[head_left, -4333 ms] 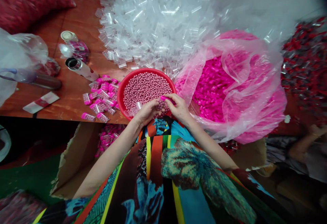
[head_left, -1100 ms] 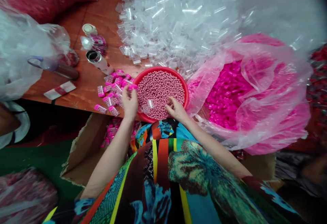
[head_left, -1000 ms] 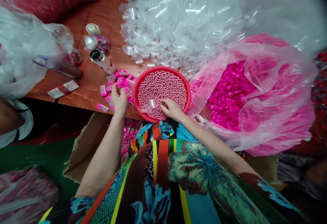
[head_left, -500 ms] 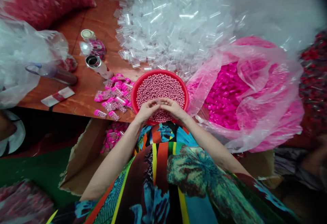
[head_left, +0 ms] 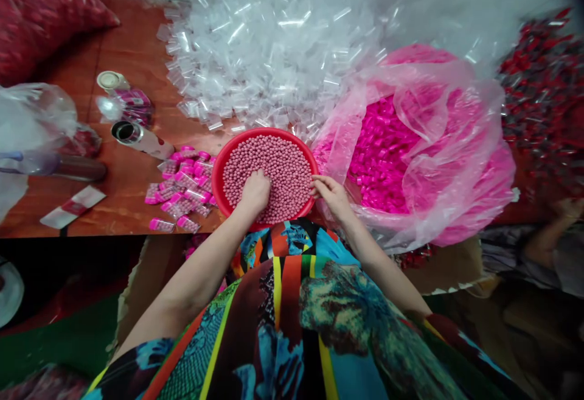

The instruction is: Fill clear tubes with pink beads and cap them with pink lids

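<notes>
—As seen, where to log left hand [head_left: 256, 193]?
—In pink beads [head_left: 287, 171] inside red bowl [head_left: 218, 182], toward seven o'clock; cannot determine grip.
—And right hand [head_left: 332, 194]?
—At bowl's three o'clock, with fingers [head_left: 322, 182] narrow; cannot tell contents.

Soft, rather dim light covers the table [head_left: 123, 214], with white glare streaking the clear tubes [head_left: 269, 53] at upper centre. Deep shadow fills the lower left. The beads [head_left: 287, 165] mid-frame look fairly crisp; the edges stretch and blur, smearing the red pile [head_left: 542, 95] at far right. The upper right corner blackens.
</notes>
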The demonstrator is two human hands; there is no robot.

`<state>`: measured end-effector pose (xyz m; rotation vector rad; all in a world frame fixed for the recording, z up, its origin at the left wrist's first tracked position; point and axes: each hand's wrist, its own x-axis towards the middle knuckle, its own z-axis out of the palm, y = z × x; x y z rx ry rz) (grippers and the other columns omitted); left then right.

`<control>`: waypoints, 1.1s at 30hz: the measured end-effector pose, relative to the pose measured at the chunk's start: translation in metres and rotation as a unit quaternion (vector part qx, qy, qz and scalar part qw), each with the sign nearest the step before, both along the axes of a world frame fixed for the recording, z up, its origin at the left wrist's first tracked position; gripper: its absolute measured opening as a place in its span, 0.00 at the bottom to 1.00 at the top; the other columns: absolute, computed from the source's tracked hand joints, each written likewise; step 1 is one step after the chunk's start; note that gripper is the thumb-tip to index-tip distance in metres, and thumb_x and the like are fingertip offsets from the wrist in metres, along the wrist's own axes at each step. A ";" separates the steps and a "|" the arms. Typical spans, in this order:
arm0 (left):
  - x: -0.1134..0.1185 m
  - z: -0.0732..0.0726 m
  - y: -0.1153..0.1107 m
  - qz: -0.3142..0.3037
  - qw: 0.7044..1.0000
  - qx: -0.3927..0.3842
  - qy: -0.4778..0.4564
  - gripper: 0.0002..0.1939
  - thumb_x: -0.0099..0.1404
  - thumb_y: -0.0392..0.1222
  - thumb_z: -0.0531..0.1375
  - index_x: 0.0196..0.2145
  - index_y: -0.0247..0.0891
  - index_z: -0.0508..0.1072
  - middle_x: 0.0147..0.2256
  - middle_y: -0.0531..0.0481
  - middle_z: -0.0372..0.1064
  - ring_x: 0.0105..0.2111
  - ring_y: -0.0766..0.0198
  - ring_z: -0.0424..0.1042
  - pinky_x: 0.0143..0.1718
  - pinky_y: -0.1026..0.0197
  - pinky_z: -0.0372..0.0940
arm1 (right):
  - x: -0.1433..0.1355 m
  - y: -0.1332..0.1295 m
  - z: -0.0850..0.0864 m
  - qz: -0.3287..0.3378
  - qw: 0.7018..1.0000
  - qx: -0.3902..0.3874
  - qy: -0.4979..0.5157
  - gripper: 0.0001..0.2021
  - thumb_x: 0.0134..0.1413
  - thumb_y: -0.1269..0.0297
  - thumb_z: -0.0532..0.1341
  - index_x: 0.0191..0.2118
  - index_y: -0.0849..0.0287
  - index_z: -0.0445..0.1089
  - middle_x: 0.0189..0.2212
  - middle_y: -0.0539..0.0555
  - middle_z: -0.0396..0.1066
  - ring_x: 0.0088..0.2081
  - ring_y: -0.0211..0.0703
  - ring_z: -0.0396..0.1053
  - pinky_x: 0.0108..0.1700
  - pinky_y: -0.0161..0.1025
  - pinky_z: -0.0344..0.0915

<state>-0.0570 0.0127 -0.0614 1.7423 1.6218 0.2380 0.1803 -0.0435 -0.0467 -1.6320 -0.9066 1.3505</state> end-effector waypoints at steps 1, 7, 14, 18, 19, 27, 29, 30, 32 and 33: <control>0.006 -0.003 0.001 -0.011 1.000 -0.015 0.014 0.11 0.66 0.28 0.53 0.37 0.32 0.76 0.44 0.29 0.72 0.51 0.42 0.71 0.54 0.49 0.63 | 0.016 -0.004 0.000 -0.028 0.999 0.011 -0.021 0.22 0.55 0.46 0.66 0.48 0.57 0.77 0.38 0.53 0.79 0.33 0.41 0.76 0.38 0.40 0.74; 0.035 -0.031 0.009 -0.022 1.000 -0.012 0.002 0.06 0.58 0.30 0.58 0.29 0.38 0.73 0.38 0.37 0.71 0.42 0.47 0.72 0.47 0.52 0.65 | 0.109 -0.031 -0.021 -0.195 0.961 -0.022 -0.193 0.24 0.61 0.44 0.58 0.48 0.59 0.76 0.36 0.57 0.79 0.30 0.44 0.74 0.34 0.41 0.73; 0.017 -0.023 0.011 0.036 0.985 0.015 -0.166 0.12 0.51 0.47 0.68 0.32 0.41 0.76 0.41 0.44 0.75 0.47 0.47 0.73 0.56 0.49 0.68 | 0.136 -0.010 -0.070 -0.138 0.935 -0.096 -0.313 0.15 0.63 0.61 0.55 0.45 0.61 0.78 0.35 0.58 0.80 0.36 0.48 0.76 0.43 0.45 0.75; 0.012 0.015 -0.003 0.088 0.962 -0.039 -0.257 0.20 0.54 0.53 0.70 0.42 0.41 0.80 0.47 0.44 0.78 0.52 0.46 0.74 0.61 0.45 0.66 | 0.132 0.022 -0.087 -0.091 0.923 -0.093 -0.361 0.15 0.63 0.66 0.55 0.46 0.63 0.78 0.48 0.64 0.79 0.50 0.51 0.74 0.58 0.49 0.69; 0.013 0.024 -0.006 0.102 0.951 -0.070 -0.283 0.23 0.55 0.54 0.70 0.45 0.41 0.80 0.46 0.45 0.78 0.52 0.47 0.75 0.61 0.45 0.67 | 0.130 0.028 -0.090 -0.079 0.920 -0.092 -0.373 0.15 0.63 0.67 0.56 0.48 0.64 0.77 0.50 0.65 0.78 0.53 0.52 0.73 0.61 0.50 0.67; 0.038 0.054 -0.019 0.187 0.853 -0.212 -0.438 0.22 0.58 0.53 0.71 0.46 0.39 0.79 0.46 0.41 0.79 0.50 0.50 0.78 0.50 0.53 0.72 | 0.117 0.045 -0.087 -0.004 0.869 -0.133 -0.476 0.18 0.65 0.65 0.59 0.56 0.68 0.73 0.57 0.72 0.71 0.60 0.61 0.65 0.64 0.59 0.58; 0.043 0.056 -0.021 0.207 0.816 -0.256 -0.475 0.21 0.57 0.48 0.71 0.46 0.38 0.77 0.43 0.42 0.79 0.47 0.52 0.78 0.46 0.56 0.72 | 0.115 0.044 -0.079 -0.009 0.879 -0.124 -0.460 0.13 0.64 0.65 0.60 0.49 0.67 0.75 0.54 0.70 0.72 0.59 0.59 0.65 0.62 0.56 0.59; 0.045 0.057 -0.022 0.214 0.798 -0.277 -0.491 0.20 0.56 0.45 0.71 0.46 0.38 0.76 0.42 0.43 0.79 0.45 0.54 0.79 0.44 0.57 0.71 | 0.116 0.043 -0.074 -0.015 0.890 -0.112 -0.442 0.10 0.63 0.65 0.61 0.45 0.66 0.75 0.52 0.69 0.73 0.57 0.58 0.65 0.61 0.54 0.59; 0.048 0.060 -0.023 0.222 0.766 -0.305 -0.521 0.19 0.55 0.41 0.69 0.45 0.37 0.75 0.38 0.45 0.77 0.41 0.55 0.78 0.41 0.58 0.71 | 0.117 0.039 -0.062 -0.022 0.909 -0.085 -0.408 0.08 0.64 0.63 0.61 0.40 0.63 0.73 0.46 0.66 0.75 0.55 0.55 0.65 0.58 0.50 0.60; 0.048 0.061 -0.023 0.224 0.755 -0.311 -0.533 0.18 0.56 0.40 0.69 0.44 0.37 0.74 0.37 0.46 0.77 0.40 0.56 0.78 0.39 0.58 0.70 | 0.119 0.036 -0.057 -0.022 0.916 -0.070 -0.395 0.09 0.65 0.61 0.61 0.39 0.61 0.72 0.44 0.64 0.75 0.53 0.54 0.65 0.57 0.49 0.61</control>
